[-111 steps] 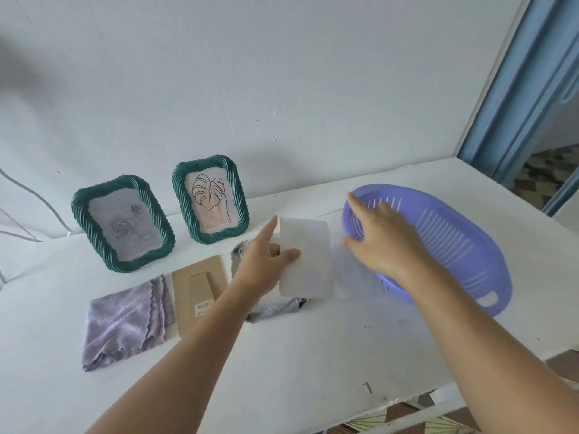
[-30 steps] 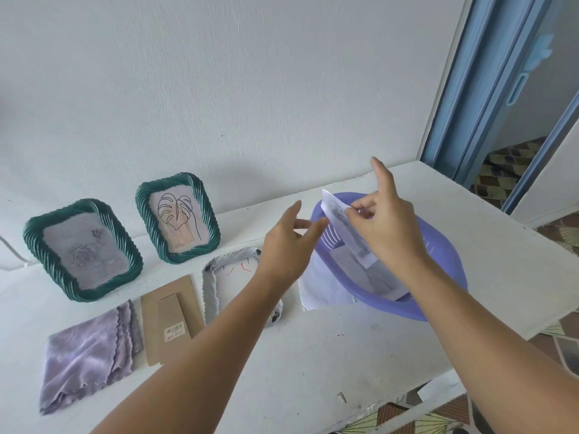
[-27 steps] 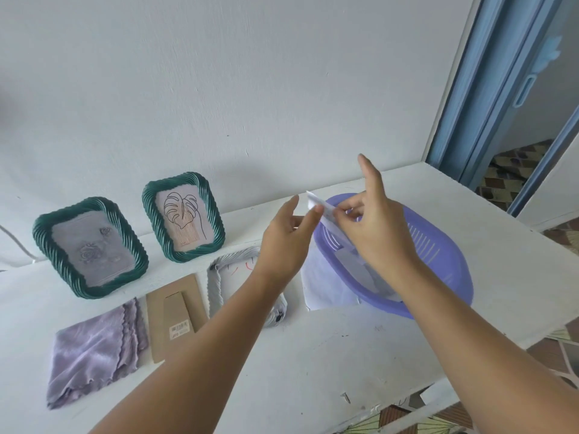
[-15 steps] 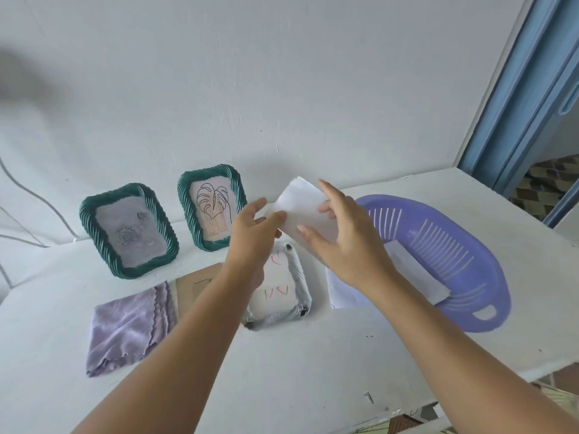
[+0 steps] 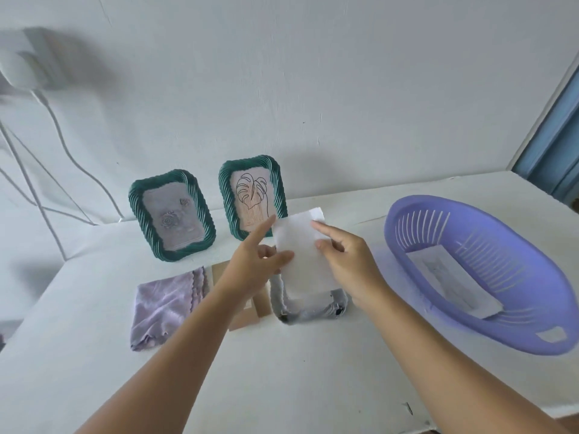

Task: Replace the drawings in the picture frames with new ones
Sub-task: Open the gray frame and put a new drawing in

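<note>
I hold a blank-backed white sheet of paper (image 5: pixel 302 261) above a grey woven picture frame (image 5: pixel 310 308) that lies flat on the white table (image 5: pixel 282 371). My left hand (image 5: pixel 253 264) pinches the sheet's left edge with thumb and fingers, index finger pointing out. My right hand (image 5: pixel 347 261) pinches its right edge, index finger also straight. Two green woven frames stand against the wall: the left one (image 5: pixel 170 214) shows a rose drawing, the right one (image 5: pixel 252 198) a leaf drawing. A brown cardboard frame backing (image 5: pixel 247 311) lies beside the grey frame, partly under my left arm.
A purple slotted plastic basket (image 5: pixel 488 270) sits at the right with another paper sheet (image 5: pixel 454 283) inside. A lilac cloth (image 5: pixel 166 302) lies at the left. White cables (image 5: pixel 62 145) hang on the wall at left. A blue door frame (image 5: pixel 554 142) stands at the far right.
My right hand took a sheet out of the basket and brought it left. Both hands now hold it lower, right over the grey frame. The view swung left.
</note>
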The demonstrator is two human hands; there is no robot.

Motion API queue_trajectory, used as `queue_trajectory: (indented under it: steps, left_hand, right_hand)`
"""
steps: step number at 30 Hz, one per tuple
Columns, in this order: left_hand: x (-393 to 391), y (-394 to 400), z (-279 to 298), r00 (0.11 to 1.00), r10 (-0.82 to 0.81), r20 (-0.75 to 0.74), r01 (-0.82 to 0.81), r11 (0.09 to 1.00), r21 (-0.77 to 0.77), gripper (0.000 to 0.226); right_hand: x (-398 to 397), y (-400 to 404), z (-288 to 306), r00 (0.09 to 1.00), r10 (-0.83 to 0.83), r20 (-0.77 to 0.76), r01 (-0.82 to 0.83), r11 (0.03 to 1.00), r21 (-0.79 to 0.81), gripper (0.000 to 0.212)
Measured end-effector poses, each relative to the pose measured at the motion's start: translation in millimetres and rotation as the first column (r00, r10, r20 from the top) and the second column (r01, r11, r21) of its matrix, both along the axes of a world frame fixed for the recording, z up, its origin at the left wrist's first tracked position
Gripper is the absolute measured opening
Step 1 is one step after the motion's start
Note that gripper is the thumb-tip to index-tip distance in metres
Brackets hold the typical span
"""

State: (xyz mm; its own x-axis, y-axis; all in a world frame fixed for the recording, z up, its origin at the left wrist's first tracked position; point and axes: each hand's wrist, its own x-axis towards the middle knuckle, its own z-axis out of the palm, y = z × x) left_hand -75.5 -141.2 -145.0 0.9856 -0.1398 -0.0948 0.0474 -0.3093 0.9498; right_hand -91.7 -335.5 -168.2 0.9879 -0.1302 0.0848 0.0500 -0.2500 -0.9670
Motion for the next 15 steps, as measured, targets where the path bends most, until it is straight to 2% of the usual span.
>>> queue_trajectory:
  steps: [4,7,10,15]
  left_hand:
    - [1,4,-14,0.991,0.005,0.135,-0.036,0.973,0.226,0.074]
    - [3,8,-22,0.986,-0.019,0.163,-0.036,0.943,0.332,0.063]
    - [5,8,-31,0.984,-0.052,0.168,-0.020,0.917,0.399,0.054]
    - [5,7,-46,0.980,-0.056,0.192,-0.033,0.901,0.433,0.053]
  right_hand:
    - [0,-3,-14,0.998,0.027,-0.051,-0.034,0.990,-0.133,0.042]
    - [-2,-7,-17,0.995,0.056,-0.077,-0.072,0.970,-0.230,0.047]
    - [0,-9,-19,0.993,0.052,-0.106,-0.083,0.947,-0.310,0.049]
    - [1,-9,-27,0.990,0.037,-0.137,-0.089,0.914,-0.396,0.050]
